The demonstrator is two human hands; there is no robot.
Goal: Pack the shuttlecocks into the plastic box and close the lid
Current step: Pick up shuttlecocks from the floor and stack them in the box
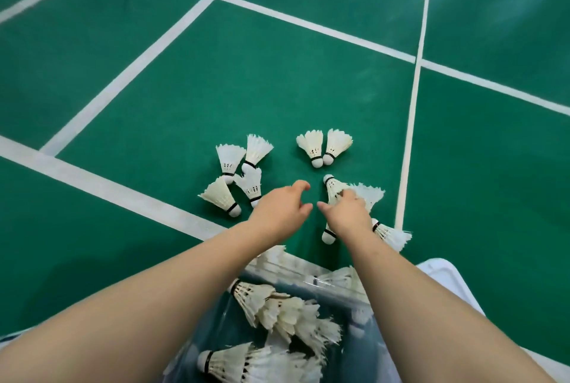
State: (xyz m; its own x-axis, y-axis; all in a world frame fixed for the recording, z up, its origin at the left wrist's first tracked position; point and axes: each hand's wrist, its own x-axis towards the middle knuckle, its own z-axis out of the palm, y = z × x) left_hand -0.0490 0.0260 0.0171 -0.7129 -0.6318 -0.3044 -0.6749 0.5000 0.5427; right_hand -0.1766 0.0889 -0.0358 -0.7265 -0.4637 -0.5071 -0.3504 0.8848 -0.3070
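We see both arms reaching forward over the box (296, 271), a clear plastic tub at bottom centre that already holds several shuttlecocks (277, 308). A white lid (444, 274) lies just beside the box on the right, so the box stands uncovered.

Left hand (282, 208): fingers curled but spread, holding nothing, hovering over the green floor (185, 80) just beside a cluster of four shuttles (237, 176).

Right hand (348, 213): fingers pressed down on a shuttle (333, 189) lying cork away from us; we cannot tell whether they have closed around it. More shuttles lie touching or partly under this hand, one (393, 234) just to its right.

A pair (324, 148) lies side by side farther out, corks toward us, apart from both hands. White lines (410, 123) cross the floor; one runs just right of the loose shuttles.
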